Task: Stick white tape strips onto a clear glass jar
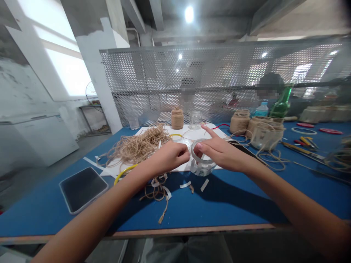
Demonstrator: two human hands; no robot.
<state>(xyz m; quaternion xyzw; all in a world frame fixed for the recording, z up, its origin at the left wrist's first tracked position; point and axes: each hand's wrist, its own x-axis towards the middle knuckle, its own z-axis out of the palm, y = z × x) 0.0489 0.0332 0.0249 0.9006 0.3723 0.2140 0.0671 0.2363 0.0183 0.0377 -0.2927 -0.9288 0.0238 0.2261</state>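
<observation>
A clear glass jar (201, 162) with white paper strips stuck to its lower side stands between my hands. My right hand (221, 149) has its thumb at the jar's rim, with the index finger stretched out past it. My left hand (171, 157) pinches its fingertips together at the jar's left side; anything between them is hidden. A heap of loose jute twine (137, 148) lies just left of my left hand, on a white sheet (203, 134). Twine scraps and white strips (157, 190) lie below my left wrist, and a yellow ring (123, 174) passes under that forearm.
The blue table (227, 197) has a wooden front edge (164, 232). A black slate (83, 190) lies at left. Twine-wrapped jars (239, 122) and a green bottle (281, 104) stand behind, tools (304, 148) lie right, and a person (271, 87) sits beyond a perforated metal screen (175, 73).
</observation>
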